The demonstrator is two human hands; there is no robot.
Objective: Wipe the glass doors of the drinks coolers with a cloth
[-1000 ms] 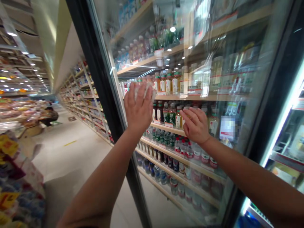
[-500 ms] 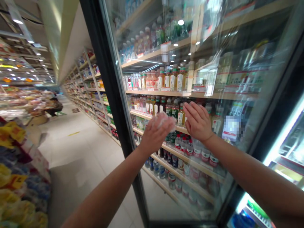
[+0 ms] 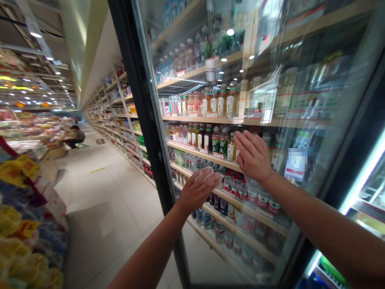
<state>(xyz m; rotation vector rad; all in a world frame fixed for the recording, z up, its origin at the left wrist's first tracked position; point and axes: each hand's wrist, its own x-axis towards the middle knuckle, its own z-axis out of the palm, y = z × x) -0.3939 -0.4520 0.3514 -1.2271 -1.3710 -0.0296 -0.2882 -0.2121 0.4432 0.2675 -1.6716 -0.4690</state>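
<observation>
A tall glass door (image 3: 148,142) with a black frame stands in front of me, and bottles show through its pane. My left hand (image 3: 194,192) presses a crumpled white wiping cloth (image 3: 207,172) to the glass, low on the middle of the pane. Most of the cloth is hidden under the fingers; whether it is fabric or paper I cannot tell. Higher and to the right, my right hand (image 3: 254,157) lies with fingers stretched out against the pane, and nothing shows in it.
Shelves of drink bottles (image 3: 222,102) lie beyond the glass. At right is a lit cooler interior (image 3: 365,216). On the left, a display of yellow and blue packages (image 3: 30,237) borders the pale aisle floor (image 3: 105,192). A person (image 3: 74,136) sits low farther down the aisle.
My left hand has slid down the glass with the cloth. The right hand keeps its place on the pane. The whole view has shifted slightly.
</observation>
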